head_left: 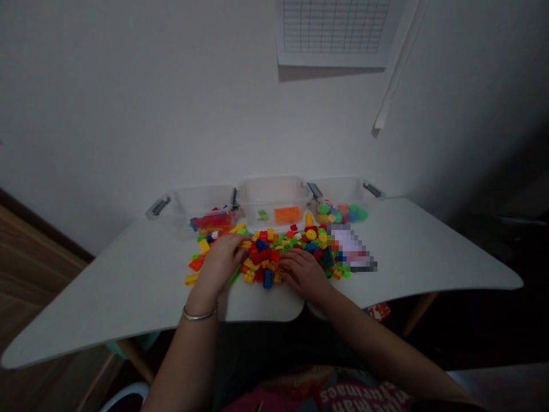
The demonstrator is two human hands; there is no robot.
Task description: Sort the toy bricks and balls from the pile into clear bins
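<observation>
A heap of mixed toy building bricks (261,257) in red, yellow, blue, green and orange is spread on the white table. My left hand (225,257), with a silver bangle (199,314) on the wrist, reaches over the heap's left part. Its fingers and thumb are apart, near a yellow brick. On the heap's right part lies my right hand (303,272), its fingers stretched over the bricks and slightly spread. A blue brick (268,279) sits at the near edge between the hands, and a red brick (262,256) lies behind it. Bricks beneath both palms are hidden.
Three clear plastic bins stand along the wall: the left bin (201,197) holds red and orange pieces, the middle bin (273,186) an orange block and a green piece, the right bin (343,187) round coloured pieces. A pixelated flat object (351,246) lies right of the heap on the table (412,252).
</observation>
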